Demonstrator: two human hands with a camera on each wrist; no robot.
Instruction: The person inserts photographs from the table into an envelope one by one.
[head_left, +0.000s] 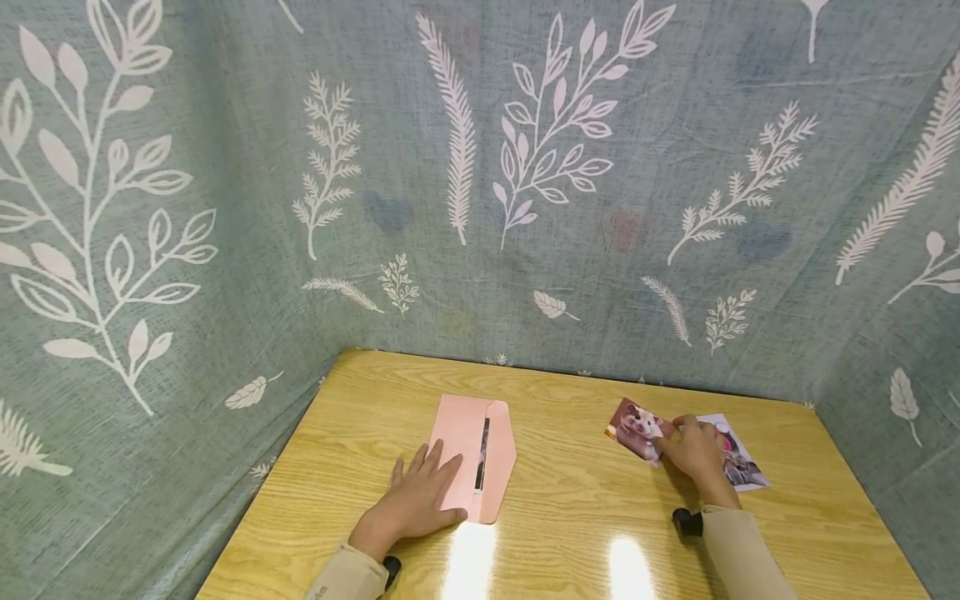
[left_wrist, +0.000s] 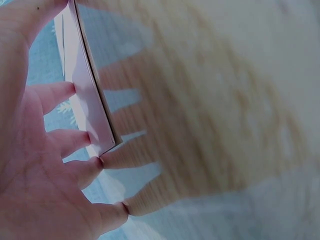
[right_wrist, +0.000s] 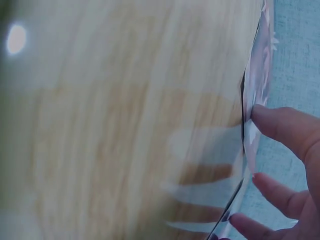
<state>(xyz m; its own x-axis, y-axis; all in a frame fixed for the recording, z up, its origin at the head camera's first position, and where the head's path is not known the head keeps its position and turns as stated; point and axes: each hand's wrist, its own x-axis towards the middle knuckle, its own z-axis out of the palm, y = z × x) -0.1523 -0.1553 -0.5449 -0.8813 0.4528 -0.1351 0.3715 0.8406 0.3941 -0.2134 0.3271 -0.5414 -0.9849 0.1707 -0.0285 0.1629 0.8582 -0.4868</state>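
My left hand (head_left: 420, 496) rests with spread, straight fingers on a pink envelope (head_left: 461, 421). The envelope's flap is unfolded to the right, and a dark strip of a picture (head_left: 482, 458) shows in its opening. At the right, my right hand (head_left: 696, 450) pinches a photo of a small spotted animal (head_left: 636, 425) between thumb and fingers. In the right wrist view that photo (right_wrist: 260, 65) bows up from the tabletop. Beneath the right hand and wrist lies a second photo, of a grey cat (head_left: 742, 468), partly covered.
Both photos and the envelope are on a glossy wooden table (head_left: 570, 467) with bright reflections near its front. A green-grey curtain (head_left: 480, 317) with white leaf patterns hangs behind the table and along both sides.
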